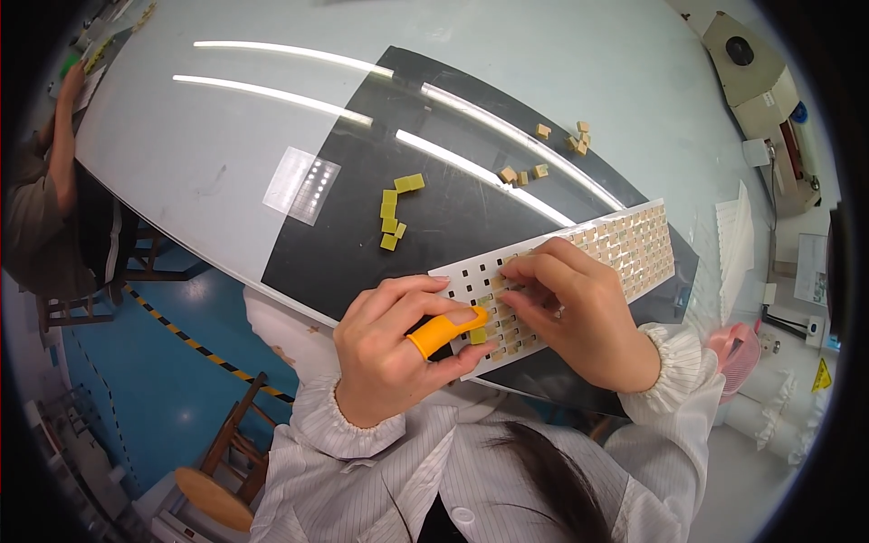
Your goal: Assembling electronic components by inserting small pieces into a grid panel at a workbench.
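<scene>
A long white board with rows of small square holes lies slantwise on the dark mat in front of me. Small tan pieces fill most of it, while dark holes show near its left end. My left hand, an orange finger cot on one finger, pinches a small yellow-green block over the board's left part. My right hand is bent over the board, thumb and forefinger curled close together at the holes. Whatever lies between those fingertips is hidden.
Yellow-green blocks stand in a loose line on the dark mat. Several tan blocks are scattered beyond the board. A translucent sheet lies left. Another person's arm shows far left; a beige machine stands right.
</scene>
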A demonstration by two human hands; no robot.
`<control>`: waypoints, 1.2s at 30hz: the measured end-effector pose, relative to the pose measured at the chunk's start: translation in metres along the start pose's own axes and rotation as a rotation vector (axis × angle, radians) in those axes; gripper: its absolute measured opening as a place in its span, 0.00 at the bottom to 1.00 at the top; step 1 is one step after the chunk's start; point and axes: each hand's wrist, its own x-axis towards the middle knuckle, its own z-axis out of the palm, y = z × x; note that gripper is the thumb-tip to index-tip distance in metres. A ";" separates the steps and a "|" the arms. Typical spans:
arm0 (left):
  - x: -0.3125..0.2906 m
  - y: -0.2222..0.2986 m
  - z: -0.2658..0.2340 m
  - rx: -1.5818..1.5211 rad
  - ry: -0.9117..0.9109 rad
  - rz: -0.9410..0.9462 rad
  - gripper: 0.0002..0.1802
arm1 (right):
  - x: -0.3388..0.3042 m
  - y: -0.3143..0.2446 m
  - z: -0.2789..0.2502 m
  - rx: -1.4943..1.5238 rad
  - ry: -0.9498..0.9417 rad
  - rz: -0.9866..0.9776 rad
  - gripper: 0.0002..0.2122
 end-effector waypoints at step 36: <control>-0.002 -0.003 0.001 0.025 -0.019 0.031 0.16 | 0.008 0.004 -0.004 0.041 -0.036 0.103 0.06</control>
